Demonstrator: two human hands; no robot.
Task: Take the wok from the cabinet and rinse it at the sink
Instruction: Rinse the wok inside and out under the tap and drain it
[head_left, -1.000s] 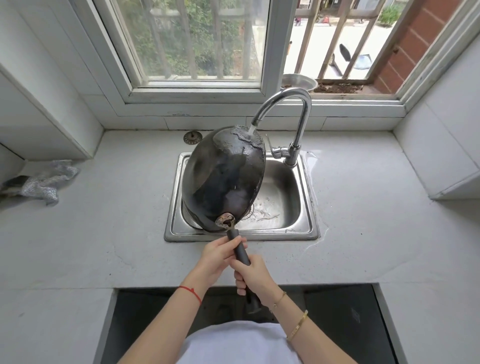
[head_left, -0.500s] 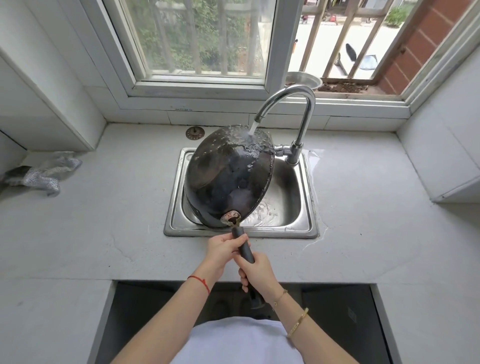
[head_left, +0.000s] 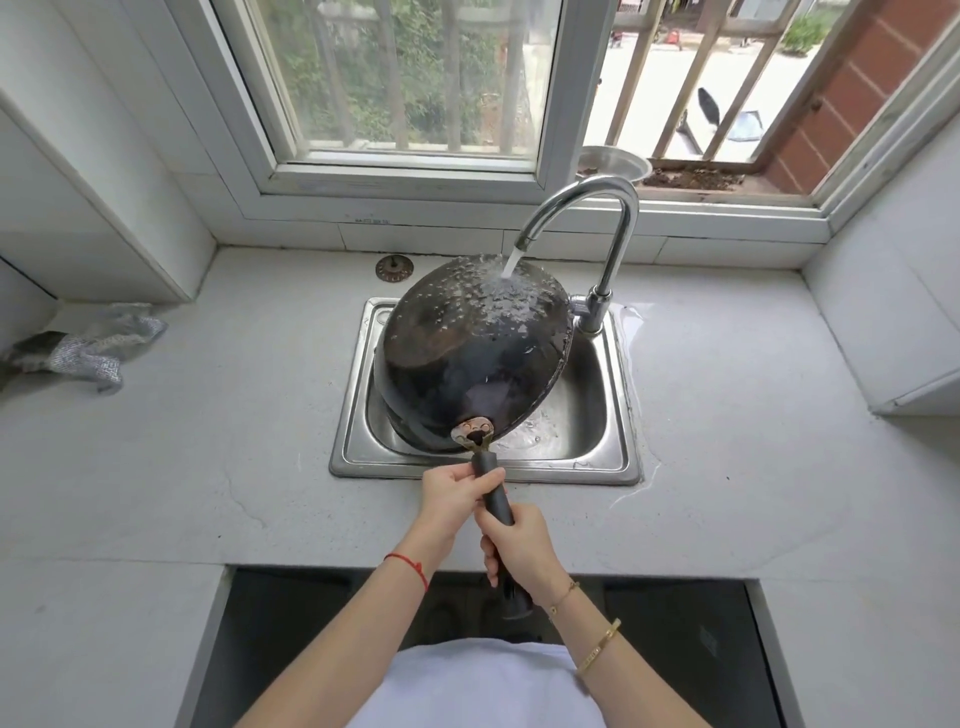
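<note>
Both hands' grip clenches the handle (head_left: 493, 493); the wok (head_left: 467, 353) tilts beyond, over the sink (head_left: 618, 467).

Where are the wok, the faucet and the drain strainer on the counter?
wok (head_left: 467, 358): head view, on its dark wet underside.
faucet (head_left: 621, 208): head view, on the top of the curved spout.
drain strainer (head_left: 395, 268): head view, on its round middle, behind the sink.

Wok (head_left: 467, 358) interior hidden, facing down
</note>
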